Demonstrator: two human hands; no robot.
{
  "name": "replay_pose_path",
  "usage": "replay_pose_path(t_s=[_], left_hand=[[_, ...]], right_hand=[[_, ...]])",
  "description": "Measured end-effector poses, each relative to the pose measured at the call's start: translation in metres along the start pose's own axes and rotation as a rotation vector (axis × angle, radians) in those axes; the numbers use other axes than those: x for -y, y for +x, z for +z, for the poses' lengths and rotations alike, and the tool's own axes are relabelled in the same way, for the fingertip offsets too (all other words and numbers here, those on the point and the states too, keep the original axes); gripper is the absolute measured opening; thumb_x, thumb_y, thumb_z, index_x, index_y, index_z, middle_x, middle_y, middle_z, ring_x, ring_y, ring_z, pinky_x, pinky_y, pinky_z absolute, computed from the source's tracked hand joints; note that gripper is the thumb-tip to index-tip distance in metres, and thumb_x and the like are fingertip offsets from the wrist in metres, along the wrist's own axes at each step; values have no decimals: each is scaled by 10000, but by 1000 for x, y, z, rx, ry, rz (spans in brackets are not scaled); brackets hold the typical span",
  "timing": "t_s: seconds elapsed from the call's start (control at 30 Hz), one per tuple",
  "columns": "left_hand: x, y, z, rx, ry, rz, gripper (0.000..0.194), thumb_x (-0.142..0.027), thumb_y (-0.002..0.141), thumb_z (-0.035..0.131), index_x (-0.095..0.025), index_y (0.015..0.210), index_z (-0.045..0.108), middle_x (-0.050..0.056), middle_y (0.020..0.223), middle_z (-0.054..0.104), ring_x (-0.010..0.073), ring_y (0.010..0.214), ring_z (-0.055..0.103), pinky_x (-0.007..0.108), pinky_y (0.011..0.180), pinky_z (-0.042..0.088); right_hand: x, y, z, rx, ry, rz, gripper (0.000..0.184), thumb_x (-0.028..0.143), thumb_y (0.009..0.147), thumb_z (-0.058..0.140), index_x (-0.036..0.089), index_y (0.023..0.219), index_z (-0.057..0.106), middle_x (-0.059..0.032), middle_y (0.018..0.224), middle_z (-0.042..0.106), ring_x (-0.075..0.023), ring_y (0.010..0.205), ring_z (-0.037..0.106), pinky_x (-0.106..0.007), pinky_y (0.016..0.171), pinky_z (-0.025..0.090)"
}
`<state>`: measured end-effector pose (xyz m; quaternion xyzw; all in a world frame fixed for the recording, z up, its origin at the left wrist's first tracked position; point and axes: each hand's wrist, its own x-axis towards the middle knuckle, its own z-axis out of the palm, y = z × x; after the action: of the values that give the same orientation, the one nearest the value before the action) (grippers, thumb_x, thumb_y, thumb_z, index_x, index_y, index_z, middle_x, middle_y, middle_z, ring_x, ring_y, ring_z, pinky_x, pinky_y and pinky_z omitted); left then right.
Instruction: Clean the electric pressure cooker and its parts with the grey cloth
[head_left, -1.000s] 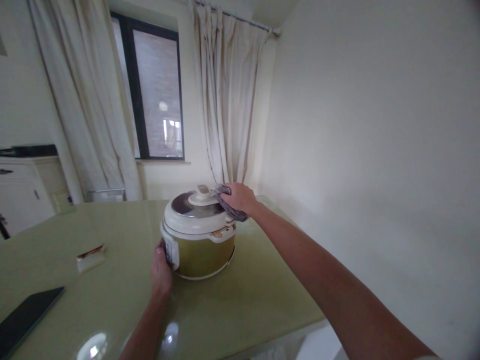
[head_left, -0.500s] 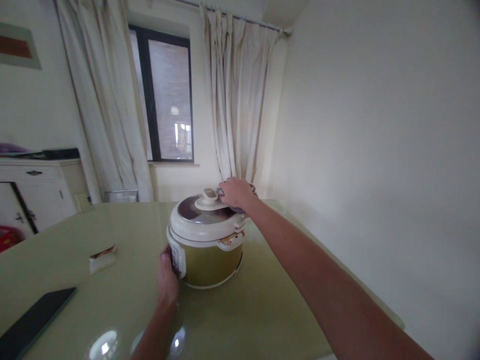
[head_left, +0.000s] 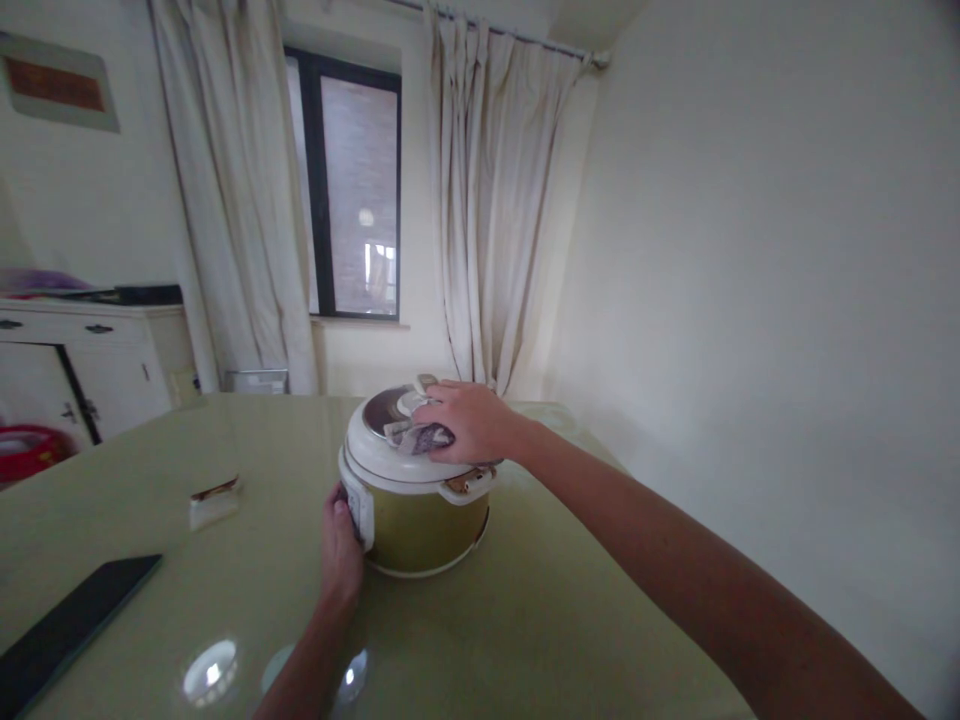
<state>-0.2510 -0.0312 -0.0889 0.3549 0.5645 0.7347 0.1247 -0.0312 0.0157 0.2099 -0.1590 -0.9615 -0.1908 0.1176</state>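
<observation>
An electric pressure cooker (head_left: 427, 535) with a white lid, a shiny dark top plate and a yellow-green body stands upright on the table. My right hand (head_left: 472, 422) presses a crumpled grey patterned cloth (head_left: 420, 437) onto the near side of the lid, beside the raised knob (head_left: 426, 383). The cloth and hand cover part of the top plate. My left hand (head_left: 343, 545) is closed against the cooker's left side, next to the white control panel (head_left: 361, 515); some of its fingers are hidden behind the cooker.
A glossy green table (head_left: 562, 610) runs up to the wall on the right. To the left lie a dark flat slab (head_left: 79, 625) and a small white-and-brown packet (head_left: 215, 503). Behind are a white cabinet (head_left: 120, 360), curtains (head_left: 495, 200) and a red basin (head_left: 30, 455).
My right hand has moved with the cloth from the far right of the lid to its near side. My left hand stays on the cooker. The view has turned slightly left.
</observation>
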Motion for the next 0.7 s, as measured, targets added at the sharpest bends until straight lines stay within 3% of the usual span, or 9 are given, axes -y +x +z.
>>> replay_pose_path(t_s=[0.17,0.4,0.5,0.57,0.63,0.7], left_hand=[[-6,-3,-1,-8,5,-21,660,-594,1085,350,-152,1535,542,180,1526,611,317,1470,530,513,1288,370],[-11,-4,-4,22,1,-44,680,-628,1081,352,-164,1542,538,169,1536,614,294,1478,538,486,1291,378],[-12,-3,-5,8,-10,-32,687,-645,1068,377,-166,1526,557,168,1540,616,297,1472,549,480,1282,395],[-12,-2,-5,-9,-19,-4,694,-655,1056,395,-157,1504,576,172,1522,630,308,1454,565,485,1269,415],[-12,-1,-5,-18,-29,-6,701,-661,1046,400,-145,1481,593,180,1493,648,322,1435,580,493,1253,434],[-10,-1,-5,-10,-30,-24,690,-649,1049,399,-143,1474,595,181,1477,657,322,1430,584,489,1251,436]], right_hand=[[23,35,7,-53,-72,95,309,487,973,703,252,1158,776,-117,1175,745,-318,1137,665,-421,927,531],[41,69,14,-55,-60,69,265,418,973,683,240,1148,773,-120,1186,761,-324,1130,685,-436,891,557],[41,61,10,-93,-33,22,266,448,964,705,259,1140,767,-109,1181,752,-319,1126,673,-424,885,540],[38,46,7,-105,7,-81,262,475,959,717,270,1115,768,-96,1155,748,-307,1112,664,-406,882,521],[27,25,5,-98,61,-205,286,504,941,745,274,1108,776,-84,1143,743,-295,1113,656,-385,891,501],[7,2,8,-106,124,-198,327,509,906,787,266,1125,789,-80,1151,740,-283,1111,655,-362,899,488]])
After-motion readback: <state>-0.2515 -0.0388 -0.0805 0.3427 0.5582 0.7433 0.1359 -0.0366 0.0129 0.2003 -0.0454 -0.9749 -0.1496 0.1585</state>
